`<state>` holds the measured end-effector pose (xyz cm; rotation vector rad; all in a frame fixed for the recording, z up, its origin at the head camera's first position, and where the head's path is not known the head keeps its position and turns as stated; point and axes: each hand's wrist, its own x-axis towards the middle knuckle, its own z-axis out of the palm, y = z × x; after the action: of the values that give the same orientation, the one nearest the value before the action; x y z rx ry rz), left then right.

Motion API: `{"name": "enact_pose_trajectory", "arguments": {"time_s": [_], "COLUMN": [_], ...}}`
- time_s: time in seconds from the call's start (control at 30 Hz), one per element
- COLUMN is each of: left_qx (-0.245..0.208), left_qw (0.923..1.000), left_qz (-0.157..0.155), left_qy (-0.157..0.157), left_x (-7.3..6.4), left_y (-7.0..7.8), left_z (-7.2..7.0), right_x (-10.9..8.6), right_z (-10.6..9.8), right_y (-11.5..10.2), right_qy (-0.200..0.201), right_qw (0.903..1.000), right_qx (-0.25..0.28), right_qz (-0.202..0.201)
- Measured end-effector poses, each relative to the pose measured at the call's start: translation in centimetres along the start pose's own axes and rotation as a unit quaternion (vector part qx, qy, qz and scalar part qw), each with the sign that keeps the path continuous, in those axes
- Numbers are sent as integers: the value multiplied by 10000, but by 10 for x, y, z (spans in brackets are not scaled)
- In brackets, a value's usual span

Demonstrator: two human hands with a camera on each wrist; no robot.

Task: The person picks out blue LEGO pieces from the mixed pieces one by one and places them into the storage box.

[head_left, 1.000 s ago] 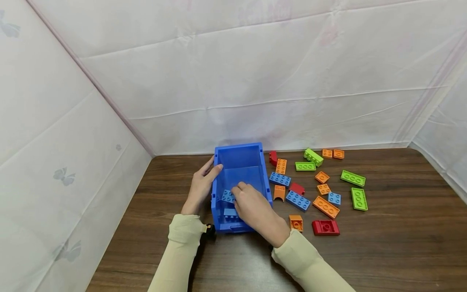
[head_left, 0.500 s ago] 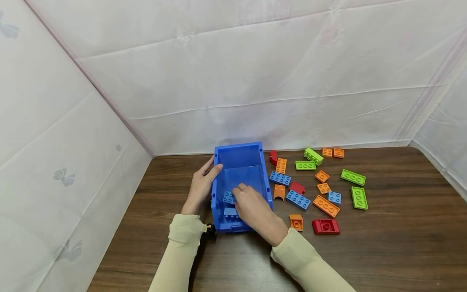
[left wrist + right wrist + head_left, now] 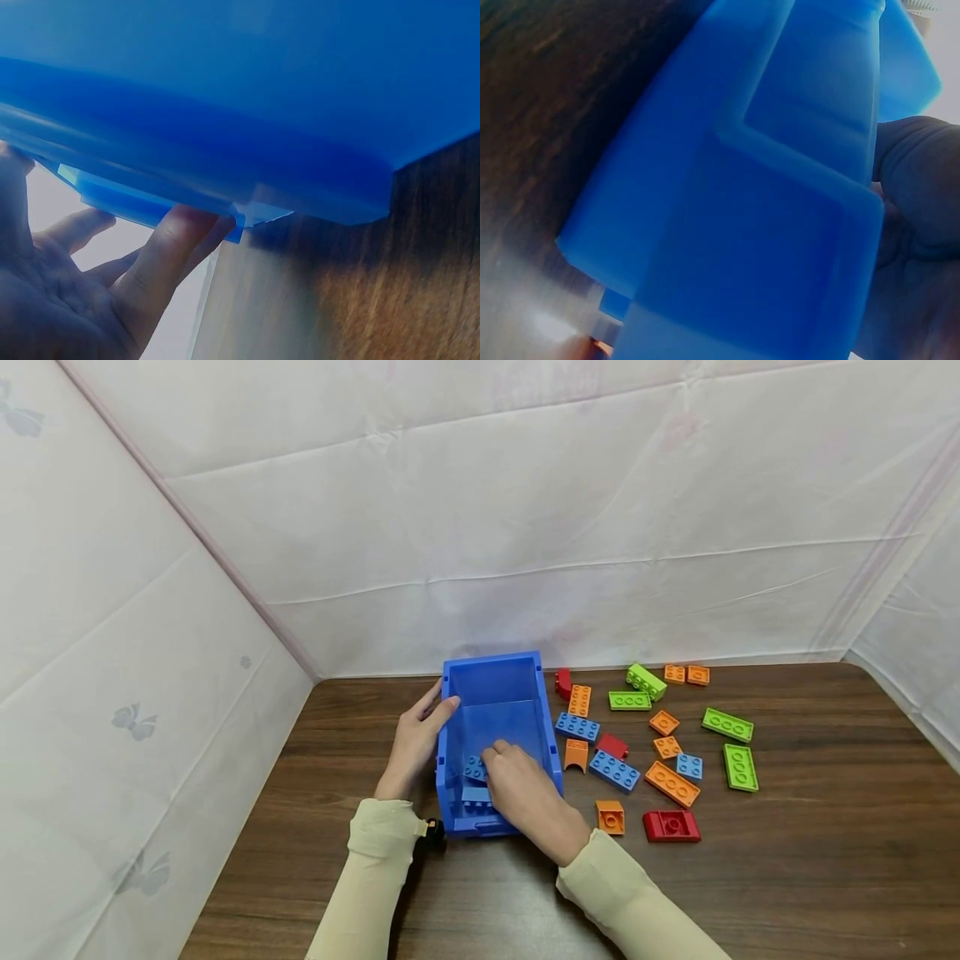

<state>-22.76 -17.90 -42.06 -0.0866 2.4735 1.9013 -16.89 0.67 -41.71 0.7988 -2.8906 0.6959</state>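
So there's a blue studded brick (image 3: pixel 474 768) down in a blue bin (image 3: pixel 502 718), toward the near end by the left wall, and the right hand (image 3: pixel 525 781) is in there with fingers curled, pinching its right edge, though the fingertips themselves are mostly hidden. A second blue brick (image 3: pixel 476 795) lies just in front of it, studs facing the near wall. The bin is smooth, slightly shiny plastic, roughly rectangular, with little slots in the rim. The left hand (image 3: pixel 412 737) has that left wall between thumb and fingers, thumb hooked over the rim, hand only partway closed. Right of the bin it's a loose scatter of hard plastic pieces: an orange arched brick (image 3: pixel 576 758) with a scooped-out underside, two long blue bricks (image 3: pixel 614 772) with two rows of studs, a long orange plate (image 3: pixel 672 783) and a chunky red piece (image 3: pixel 672 827) showing its hollow side. Flat green plates (image 3: pixel 741 767) sit farther right. All of it's on a dark wood-grain table (image 3: pixel 300 860), with creased whitish sheeting (image 3: pixel 525 510) behind, and both sleeves (image 3: pixel 384 835) are pale yellow-green, bunched at the cuffs.
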Motion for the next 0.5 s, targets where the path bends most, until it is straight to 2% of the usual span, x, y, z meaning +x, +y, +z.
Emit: {"name": "enact_pose_trajectory", "arguments": {"time_s": [0.5], "left_qx": [115], "left_qw": [9999], "left_qz": [-52], "left_qy": [9], "left_x": [0], "left_y": [1], "left_z": [0], "right_x": [1], "right_z": [3], "right_y": [1], "right_qy": [-65], "right_qw": [10000], "right_qx": [-58], "right_qz": [3]}}
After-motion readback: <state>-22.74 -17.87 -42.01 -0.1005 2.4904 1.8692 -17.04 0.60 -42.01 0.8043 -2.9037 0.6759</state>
